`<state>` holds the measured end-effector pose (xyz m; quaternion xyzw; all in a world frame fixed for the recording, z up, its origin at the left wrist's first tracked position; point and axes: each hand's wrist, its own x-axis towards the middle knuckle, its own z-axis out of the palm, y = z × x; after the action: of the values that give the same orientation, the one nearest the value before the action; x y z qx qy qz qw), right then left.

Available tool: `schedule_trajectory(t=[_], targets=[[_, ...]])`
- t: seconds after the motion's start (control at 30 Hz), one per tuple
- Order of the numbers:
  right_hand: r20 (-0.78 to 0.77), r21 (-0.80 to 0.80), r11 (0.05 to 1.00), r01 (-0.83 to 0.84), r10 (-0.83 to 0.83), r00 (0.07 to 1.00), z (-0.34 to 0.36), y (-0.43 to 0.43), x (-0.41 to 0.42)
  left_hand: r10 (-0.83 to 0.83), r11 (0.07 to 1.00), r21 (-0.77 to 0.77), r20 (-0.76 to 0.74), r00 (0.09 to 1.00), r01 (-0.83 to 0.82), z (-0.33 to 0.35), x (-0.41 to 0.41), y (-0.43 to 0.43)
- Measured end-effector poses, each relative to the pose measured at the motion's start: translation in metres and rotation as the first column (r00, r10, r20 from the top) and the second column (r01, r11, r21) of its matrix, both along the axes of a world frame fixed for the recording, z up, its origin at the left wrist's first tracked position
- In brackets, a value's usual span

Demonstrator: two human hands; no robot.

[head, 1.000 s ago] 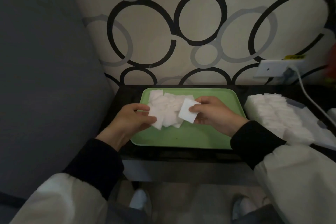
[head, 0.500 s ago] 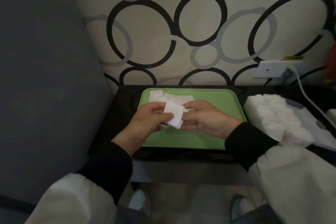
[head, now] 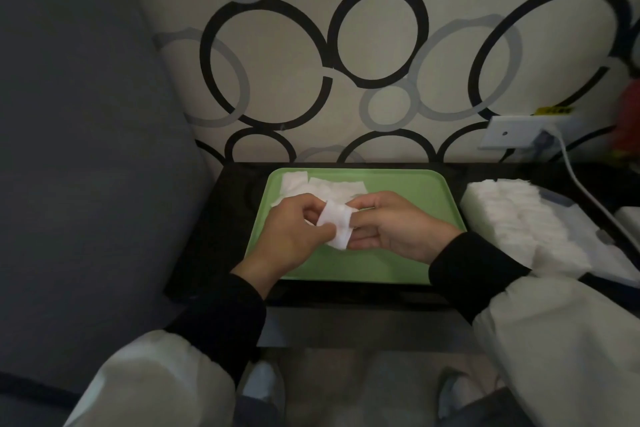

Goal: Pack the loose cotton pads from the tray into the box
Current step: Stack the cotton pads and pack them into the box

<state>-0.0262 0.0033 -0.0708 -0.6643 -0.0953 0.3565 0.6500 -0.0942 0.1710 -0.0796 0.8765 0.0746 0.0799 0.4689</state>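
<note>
A green tray (head: 408, 263) lies on a dark low table. Several loose white cotton pads (head: 322, 186) lie at its far left. Above the tray's middle, my left hand (head: 294, 236) and my right hand (head: 398, 227) meet and both pinch a small stack of cotton pads (head: 337, 225) between them, left from the left side, right from the right. To the right of the tray stands the box (head: 620, 260), with a thick row of packed white pads (head: 519, 218) in it.
A grey sofa arm (head: 86, 149) rises on the left of the table (head: 207, 236). A white wall socket (head: 519, 132) with a cable (head: 588, 191) running down sits at the back right. My shoes show on the floor below.
My right hand carried its single pad leftward to my left hand's pads. Both hands came together over the tray's middle and now hold the pads jointly.
</note>
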Motion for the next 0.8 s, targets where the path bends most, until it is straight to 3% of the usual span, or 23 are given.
schedule_trajectory(t=[0.1,0.2,0.37,0.5,0.63,0.8], targets=[[-0.059,0.047,0.999,0.008,-0.005,0.998,0.004,-0.003,0.0,0.012,1.0,0.019,0.013,1.0,-0.012,0.0,0.001,-0.004],[0.026,0.031,0.997,-0.066,0.065,0.998,0.004,-0.006,-0.003,0.025,0.999,0.026,-0.002,1.0,-0.025,-0.001,0.003,-0.008],[0.181,0.039,0.979,0.199,-0.203,0.962,0.0,-0.007,0.003,0.086,0.991,-0.095,-0.059,0.994,-0.092,-0.002,0.011,-0.001],[0.278,0.069,0.922,0.381,-0.384,0.88,0.005,-0.017,0.01,0.216,0.975,0.088,-0.149,0.965,-0.204,-0.017,0.02,0.022],[0.32,0.023,0.921,0.388,-0.374,0.87,0.005,-0.021,0.011,0.271,0.958,0.17,-0.269,0.924,-0.231,-0.028,0.022,0.024],[0.353,-0.007,0.934,0.356,-0.331,0.875,-0.001,-0.017,0.011,0.291,0.948,0.222,-0.313,0.904,-0.228,-0.029,0.026,0.011]])
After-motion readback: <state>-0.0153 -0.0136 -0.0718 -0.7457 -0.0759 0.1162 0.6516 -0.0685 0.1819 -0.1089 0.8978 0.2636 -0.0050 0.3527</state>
